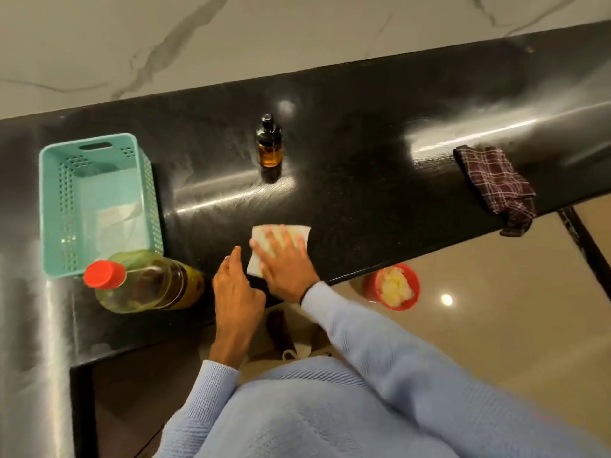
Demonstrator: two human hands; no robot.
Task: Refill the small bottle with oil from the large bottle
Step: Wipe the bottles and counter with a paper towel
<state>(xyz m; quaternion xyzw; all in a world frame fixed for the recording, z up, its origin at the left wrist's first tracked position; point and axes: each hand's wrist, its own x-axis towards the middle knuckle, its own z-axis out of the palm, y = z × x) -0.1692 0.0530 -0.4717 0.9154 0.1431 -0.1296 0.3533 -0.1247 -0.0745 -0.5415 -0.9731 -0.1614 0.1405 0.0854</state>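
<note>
Right hand (284, 262): fingers spread wide and flat, palm down, pressing a white folded paper towel (299, 231) onto the black polished stone counter (363, 153); grips nothing. Pale blue sleeve to the wrist.

Left hand (236, 289): just at 8 o'clock of the right, forefinger stretched forward, other fingers loosely curled, holding nothing.

Small amber glass bottle with black cap (269, 150): upright at 12 o'clock of the towel, well apart.

Large clear plastic oil bottle with red cap (145, 282): near, 9 o'clock of the left hand; label blurred.

Teal perforated plastic basket (49, 209): 10 o'clock.

Red bowl (391, 285): 3 o'clock, rim partly hidden by the counter edge, pale contents unclear.
</note>
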